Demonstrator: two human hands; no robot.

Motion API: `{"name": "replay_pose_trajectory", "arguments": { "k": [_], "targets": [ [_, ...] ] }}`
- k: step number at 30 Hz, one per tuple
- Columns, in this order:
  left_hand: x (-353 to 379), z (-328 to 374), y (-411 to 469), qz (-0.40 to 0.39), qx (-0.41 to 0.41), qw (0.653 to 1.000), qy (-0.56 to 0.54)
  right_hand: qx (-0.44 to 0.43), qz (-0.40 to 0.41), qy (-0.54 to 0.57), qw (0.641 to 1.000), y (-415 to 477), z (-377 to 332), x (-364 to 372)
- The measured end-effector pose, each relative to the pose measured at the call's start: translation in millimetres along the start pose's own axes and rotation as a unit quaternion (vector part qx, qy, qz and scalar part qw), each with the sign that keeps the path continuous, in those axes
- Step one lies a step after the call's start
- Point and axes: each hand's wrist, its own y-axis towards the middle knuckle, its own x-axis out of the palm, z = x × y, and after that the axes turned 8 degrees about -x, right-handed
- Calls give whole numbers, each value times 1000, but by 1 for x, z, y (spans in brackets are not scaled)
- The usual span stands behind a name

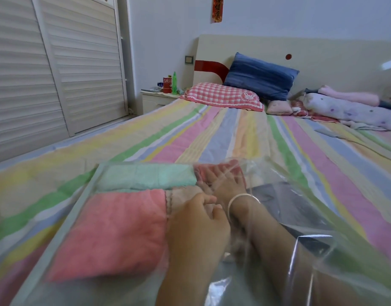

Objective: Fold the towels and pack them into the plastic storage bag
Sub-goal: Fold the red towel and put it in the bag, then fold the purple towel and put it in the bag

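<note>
- Head view: the bed (212, 133), under a pastel-striped sheet, fills most of the frame, with louvred wardrobe doors (57, 74) along its left side.
- A clear plastic storage bag (318, 250) lies on the near end of the sheet, its mouth toward me and its loose top film lifted on the right.
- Inside the bag, a folded pink towel (115, 230) takes the near-left part. A folded green towel (146, 175) lies just beyond it, the two touching.
- At the far end a blue pillow (260, 76) leans on the headboard, with a red-checked pillow (221, 97) lying flat in front of it.
- A red towel (221, 170) sits at the bag's far edge, just right of the green one.
- My right hand (227, 184) is inside the bag, seen through the film, fingers stretched out against the red towel.
- My left hand (196, 219) is at the bag's mouth, close beside my right wrist, fingers curled. Whether they pinch the film I cannot tell.
- A silver bangle (243, 202) rings my right wrist.
</note>
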Motion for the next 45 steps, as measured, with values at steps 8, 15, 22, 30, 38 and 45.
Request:
{"name": "replay_pose_trajectory", "arguments": {
  "k": [8, 15, 22, 30, 38, 45],
  "targets": [
    [5, 15, -26, -26, 88, 981, 169, 78, 84, 41, 993, -132, 3, -20],
    [16, 13, -122, -139, 163, 917, 336, 108, 107, 21, 988, -265, 3, -16],
    [-18, 4, -220, -267, 91, 874, 395, 4, 5, 19, 1000, -390, -32, 2],
    [-18, -9, -306, -242, 95, 818, 513, -55, 1, 210, 976, -544, -32, -59],
    [29, 59, -445, -192, 477, 848, 131, 80, 206, 162, 962, -693, 27, -90],
    [57, 47, -504, -337, 545, 741, 202, 99, 162, 138, 972, -772, 55, -67]
  ]
}}
